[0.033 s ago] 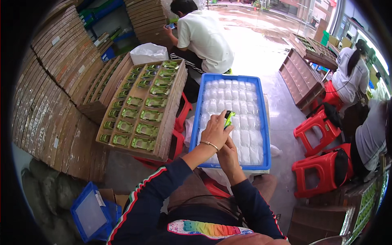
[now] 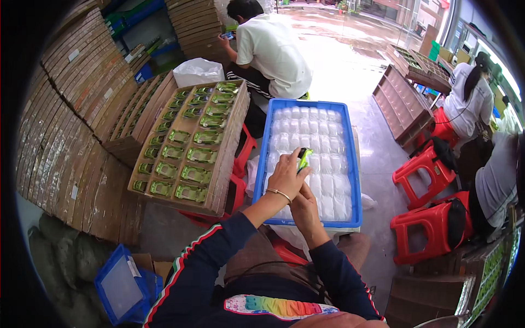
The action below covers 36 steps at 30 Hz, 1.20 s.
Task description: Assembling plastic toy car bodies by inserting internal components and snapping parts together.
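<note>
left hand [image 2: 286,176] closed around a small green toy piece [image 2: 303,159], held upright over the blue crate [image 2: 354,180] of clear bagged pieces, likely so the fingers can work it close to the stock; right hand [image 2: 304,203] sits under the left, grip cannot be told; cardboard tray [image 2: 227,158] of finished green toys just left, within reach.

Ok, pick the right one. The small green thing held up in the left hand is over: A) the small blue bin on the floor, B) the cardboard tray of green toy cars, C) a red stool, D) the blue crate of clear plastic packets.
D: the left hand holds the small green thing above the blue crate filled with clear plastic packets, with the right hand just beneath it.
</note>
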Available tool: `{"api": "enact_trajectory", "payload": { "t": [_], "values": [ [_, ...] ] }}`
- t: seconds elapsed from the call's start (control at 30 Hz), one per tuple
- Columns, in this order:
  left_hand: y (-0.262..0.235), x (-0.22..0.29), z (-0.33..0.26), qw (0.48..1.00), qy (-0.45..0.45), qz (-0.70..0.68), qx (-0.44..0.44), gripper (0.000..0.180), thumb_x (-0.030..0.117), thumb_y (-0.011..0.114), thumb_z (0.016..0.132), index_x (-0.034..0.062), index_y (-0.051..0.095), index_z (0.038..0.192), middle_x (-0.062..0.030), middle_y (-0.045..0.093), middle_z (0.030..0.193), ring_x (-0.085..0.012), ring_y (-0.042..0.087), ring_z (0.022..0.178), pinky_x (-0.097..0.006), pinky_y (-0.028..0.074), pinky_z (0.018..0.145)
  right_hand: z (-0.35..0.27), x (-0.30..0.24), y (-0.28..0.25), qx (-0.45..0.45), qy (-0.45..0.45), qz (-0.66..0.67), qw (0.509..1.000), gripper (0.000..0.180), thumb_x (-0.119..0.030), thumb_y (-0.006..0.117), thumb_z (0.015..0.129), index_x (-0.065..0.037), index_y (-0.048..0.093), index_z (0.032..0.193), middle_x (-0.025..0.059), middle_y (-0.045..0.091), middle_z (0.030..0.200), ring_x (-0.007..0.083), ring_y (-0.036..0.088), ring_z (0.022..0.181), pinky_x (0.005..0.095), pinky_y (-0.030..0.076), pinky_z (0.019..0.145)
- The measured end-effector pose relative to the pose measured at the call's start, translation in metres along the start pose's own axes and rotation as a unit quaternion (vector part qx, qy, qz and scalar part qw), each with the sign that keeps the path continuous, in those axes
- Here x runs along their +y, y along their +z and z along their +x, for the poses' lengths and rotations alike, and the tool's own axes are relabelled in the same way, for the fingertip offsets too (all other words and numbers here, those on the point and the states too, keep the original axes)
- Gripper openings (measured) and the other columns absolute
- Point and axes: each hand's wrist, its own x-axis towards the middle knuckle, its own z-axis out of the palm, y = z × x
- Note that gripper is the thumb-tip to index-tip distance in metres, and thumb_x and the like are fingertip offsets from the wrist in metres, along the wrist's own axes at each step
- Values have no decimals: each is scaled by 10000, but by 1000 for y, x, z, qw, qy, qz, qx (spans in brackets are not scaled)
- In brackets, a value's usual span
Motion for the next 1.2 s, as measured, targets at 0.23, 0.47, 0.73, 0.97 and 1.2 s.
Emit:
{"api": "enact_trajectory", "payload": {
  "t": [0.23, 0.47, 0.73, 0.97, 1.2],
  "values": [
    [21, -31, -17, 983, 8, -170, 66, 612, 341, 603, 904, 45, 387, 1395, -240, 499, 1227, -392, 547, 1120, -415, 455, 932, -3, 4, -11, 75, 39, -122, 989, 374, -114, 523, 967, -24, 495, 1329, 55, 577, 1272, 160, 586, 1115, 320, 477, 921],
    [27, -42, -18, 772, -206, -601, 35, 433, 298, 561, 952, 38, 497, 1291, -140, 596, 1136, -282, 647, 962, -386, 532, 801, 5, -13, -24, 154, -26, -336, 929, 304, -154, 549, 968, -25, 557, 1244, 69, 647, 1092, 153, 661, 865, 269, 531, 671],
    [25, -55, -33, 560, -259, -787, 2, 375, 384, 507, 975, 69, 567, 1170, -87, 644, 976, -256, 668, 838, -360, 563, 676, -11, -42, 11, -2, -183, -728, 661, 560, 67, 542, 824, -128, 503, 1347, 180, 502, 1233, 339, 623, 860, 412, 507, 769],
    [37, -61, -49, 519, -277, -809, -8, 386, 359, 437, 1007, 64, 540, 1232, -137, 629, 1131, -247, 626, 1018, -431, 517, 871, -17, -35, 13, -49, -210, -787, 578, 439, -44, 653, 826, -84, 556, 1252, 63, 682, 878, 222, 647, 803, 362, 443, 700],
    [35, -55, -55, 488, -269, -830, -26, 443, 392, 384, 1018, 48, 501, 1272, -165, 621, 1122, -313, 628, 979, -424, 527, 857, -19, -32, 10, -109, -296, -773, 550, 263, -27, 611, 752, -50, 629, 1013, 55, 679, 990, 226, 626, 829, 342, 448, 751]
  ]
}}
